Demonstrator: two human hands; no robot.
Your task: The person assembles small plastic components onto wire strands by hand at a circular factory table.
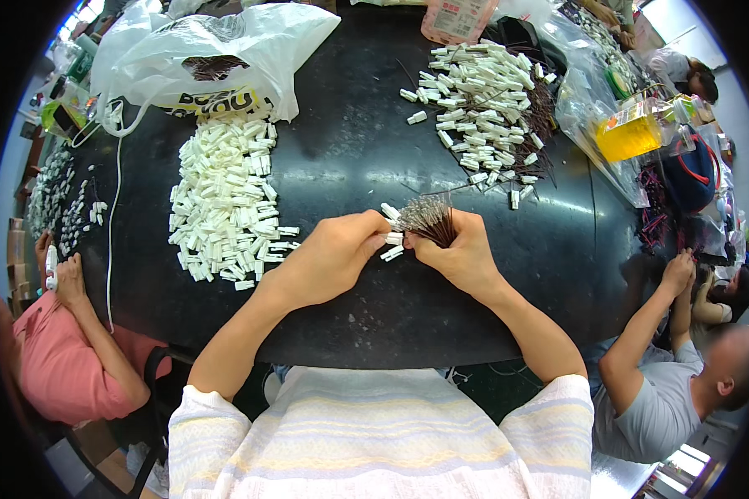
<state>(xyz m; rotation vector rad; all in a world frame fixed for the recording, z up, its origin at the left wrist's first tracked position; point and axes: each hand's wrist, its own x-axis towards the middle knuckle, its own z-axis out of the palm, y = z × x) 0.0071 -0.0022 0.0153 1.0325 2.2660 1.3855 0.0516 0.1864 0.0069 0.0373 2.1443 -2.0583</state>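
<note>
My right hand [468, 256] is closed around a bundle of thin brown wires [429, 218], whose silvery metal tips fan out toward the upper left. Close beside it, my left hand [333, 254] pinches a small white plastic connector [394, 238] at the near side of the bundle. Another white connector [390, 211] shows just above the left fingertips, and one more [392, 254] just below them. Whether a wire tip sits inside the pinched connector cannot be made out. Left of my left hand lies a long pile of loose white connectors [225, 191].
A white plastic bag [266, 41] stands behind the left pile. At the back right lies a heap of white connectors with brown wires [483, 108]. Beyond it are clear plastic, a bottle of yellow liquid [628, 133] and a dark blue bag [692, 175]. People work on both sides.
</note>
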